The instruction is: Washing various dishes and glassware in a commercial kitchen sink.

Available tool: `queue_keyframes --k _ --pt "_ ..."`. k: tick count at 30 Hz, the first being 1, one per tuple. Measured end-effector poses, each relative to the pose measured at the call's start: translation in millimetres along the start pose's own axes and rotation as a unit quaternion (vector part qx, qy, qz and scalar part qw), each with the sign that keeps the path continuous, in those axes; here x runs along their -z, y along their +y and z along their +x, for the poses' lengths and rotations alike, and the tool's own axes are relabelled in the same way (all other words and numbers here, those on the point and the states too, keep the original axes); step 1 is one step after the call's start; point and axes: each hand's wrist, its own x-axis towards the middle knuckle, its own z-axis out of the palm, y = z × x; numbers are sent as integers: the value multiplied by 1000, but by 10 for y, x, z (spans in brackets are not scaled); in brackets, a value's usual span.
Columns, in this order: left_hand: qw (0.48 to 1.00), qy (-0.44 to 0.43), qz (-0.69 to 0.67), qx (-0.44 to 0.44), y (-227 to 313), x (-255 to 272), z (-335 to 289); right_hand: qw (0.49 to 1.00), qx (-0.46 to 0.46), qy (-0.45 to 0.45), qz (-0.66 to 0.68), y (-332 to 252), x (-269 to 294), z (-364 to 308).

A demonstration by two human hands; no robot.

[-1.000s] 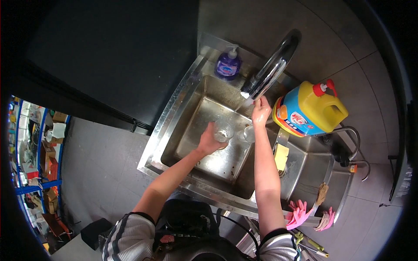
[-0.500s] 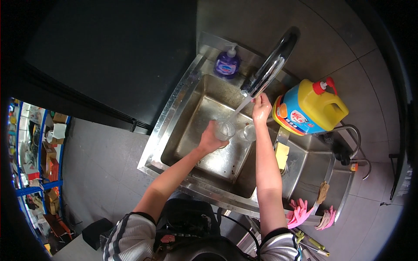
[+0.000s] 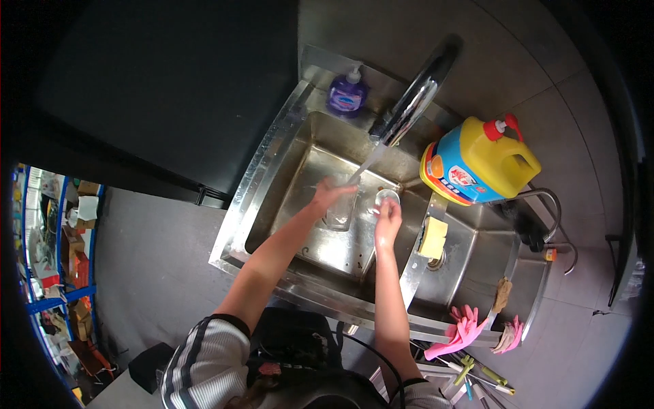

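Water from the chrome faucet runs down onto my left hand in the left basin of the steel sink. That hand is closed around one end of a clear drinking glass, whose other end points toward me. Some of its fingers are blurred by the water. To the right, my right hand grips a second clear glass near its rim, low in the same basin. Part of this glass is hidden behind the fingers.
A purple soap pump bottle stands at the back ledge. A big yellow jug with a red pump sits right of the faucet. Yellow sponges lie by the divider; pink gloves and a brush are at the right basin's front.
My right hand has come down from beside the faucet and taken hold of the second glass. My left hand has tipped its glass from upright to lying toward me.
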Motion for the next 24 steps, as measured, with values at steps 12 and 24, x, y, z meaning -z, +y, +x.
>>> queue_keyframes --k 12,24 --pt "894 -173 -388 145 457 -492 -273 968 -154 -140 -141 153 -87 237" --pt "997 55 -45 -39 409 348 -572 918 -340 -180 97 253 -856 573"
